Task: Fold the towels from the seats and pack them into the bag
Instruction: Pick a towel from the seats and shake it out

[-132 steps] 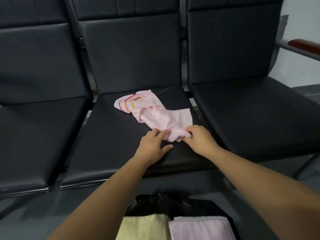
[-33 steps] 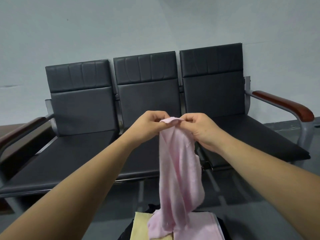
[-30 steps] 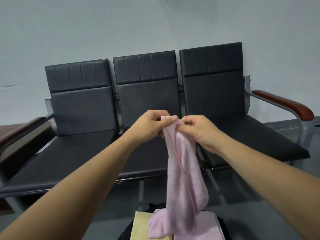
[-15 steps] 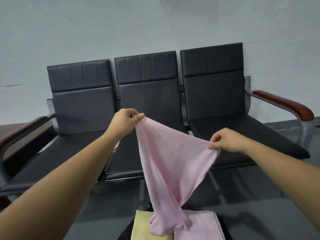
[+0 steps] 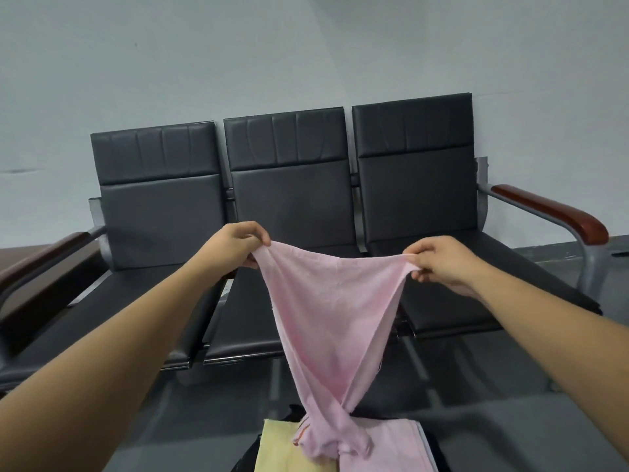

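Observation:
A pink towel [image 5: 332,315] hangs in the air in front of the seats, stretched between both hands and twisted near its lower end. My left hand [image 5: 236,245] pinches its upper left corner. My right hand [image 5: 439,262] pinches the upper right corner, slightly lower. The towel's bottom end dangles over a black bag [image 5: 437,453] at the bottom edge of the view, where a folded yellow towel [image 5: 282,453] and a folded pink towel [image 5: 391,451] lie side by side.
A row of three black padded seats [image 5: 289,199] stands against a pale wall, with brown armrests at the far left [image 5: 41,258] and far right [image 5: 558,212]. Dark grey floor lies between the seats and the bag.
The towel was lifted off the middle seat. My hands, held together at its top edge a second ago, have moved apart and spread the top edge wide.

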